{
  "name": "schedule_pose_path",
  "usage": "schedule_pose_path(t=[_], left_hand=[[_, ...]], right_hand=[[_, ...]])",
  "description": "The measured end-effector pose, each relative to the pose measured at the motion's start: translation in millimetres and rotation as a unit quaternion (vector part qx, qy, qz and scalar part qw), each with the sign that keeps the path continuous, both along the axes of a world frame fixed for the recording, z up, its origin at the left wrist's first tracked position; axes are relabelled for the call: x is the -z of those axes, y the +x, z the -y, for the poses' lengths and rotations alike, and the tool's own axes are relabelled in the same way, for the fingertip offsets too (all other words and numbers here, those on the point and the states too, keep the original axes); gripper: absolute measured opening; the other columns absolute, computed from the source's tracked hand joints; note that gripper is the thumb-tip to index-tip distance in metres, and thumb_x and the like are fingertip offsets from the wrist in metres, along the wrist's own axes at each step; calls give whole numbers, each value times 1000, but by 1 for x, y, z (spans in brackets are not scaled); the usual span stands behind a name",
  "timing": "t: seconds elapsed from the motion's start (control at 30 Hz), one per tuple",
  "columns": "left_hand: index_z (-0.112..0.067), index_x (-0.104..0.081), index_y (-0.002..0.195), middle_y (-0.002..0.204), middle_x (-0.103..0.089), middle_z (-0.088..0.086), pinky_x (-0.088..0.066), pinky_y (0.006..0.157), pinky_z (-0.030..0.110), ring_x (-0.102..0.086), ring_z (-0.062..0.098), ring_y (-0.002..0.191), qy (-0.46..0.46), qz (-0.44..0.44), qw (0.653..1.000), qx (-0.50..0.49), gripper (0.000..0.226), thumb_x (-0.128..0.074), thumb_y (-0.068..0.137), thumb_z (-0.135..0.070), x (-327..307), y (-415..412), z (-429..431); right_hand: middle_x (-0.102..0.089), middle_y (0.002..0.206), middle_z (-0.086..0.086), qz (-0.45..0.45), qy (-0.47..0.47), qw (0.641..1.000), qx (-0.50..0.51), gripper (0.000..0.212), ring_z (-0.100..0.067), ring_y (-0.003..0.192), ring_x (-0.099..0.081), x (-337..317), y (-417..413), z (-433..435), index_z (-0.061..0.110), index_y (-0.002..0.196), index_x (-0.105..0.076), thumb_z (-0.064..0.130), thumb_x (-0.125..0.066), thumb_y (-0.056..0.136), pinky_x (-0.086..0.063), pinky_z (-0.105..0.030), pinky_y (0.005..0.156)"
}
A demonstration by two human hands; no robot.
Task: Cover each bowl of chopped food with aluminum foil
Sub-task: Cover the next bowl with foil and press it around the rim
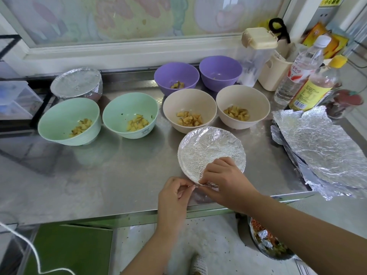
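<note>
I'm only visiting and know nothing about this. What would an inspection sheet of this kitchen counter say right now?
Surface: steel counter, no spills seen.
Job's things: six uncovered bowls: green bowls, purple bowls, beige bowls. The back foil-covered bowl is done; the front foil-covered bowl is being worked on. Spare foil sheets on the right.
Clutter: bottles, cream-lidded container.
Fingers: left hand and right hand both pinch the front bowl's near foil edge.
Cables: white cord, lower left.
Surroundings: painted panel behind; bin below.
</note>
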State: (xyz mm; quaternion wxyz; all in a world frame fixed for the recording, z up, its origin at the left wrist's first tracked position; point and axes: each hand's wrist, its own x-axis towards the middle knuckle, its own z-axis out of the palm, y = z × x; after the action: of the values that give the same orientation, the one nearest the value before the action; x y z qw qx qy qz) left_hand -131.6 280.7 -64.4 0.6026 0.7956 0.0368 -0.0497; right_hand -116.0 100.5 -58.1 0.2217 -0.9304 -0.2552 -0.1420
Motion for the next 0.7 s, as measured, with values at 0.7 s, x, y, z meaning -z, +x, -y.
schedule_pose_path(t=[0.7], left_hand=[[-5,-72,100,83,-75,4,-56,77,29,-70,12,76,-385,-326,843,-189,13,-59,98,-8,-24,6,25]], right_hand=[[-56,73,7,88,-30,995,38,15,-19,71,-53,9,1,-8,21,70,-65,23,-72,83,-38,-32,89]])
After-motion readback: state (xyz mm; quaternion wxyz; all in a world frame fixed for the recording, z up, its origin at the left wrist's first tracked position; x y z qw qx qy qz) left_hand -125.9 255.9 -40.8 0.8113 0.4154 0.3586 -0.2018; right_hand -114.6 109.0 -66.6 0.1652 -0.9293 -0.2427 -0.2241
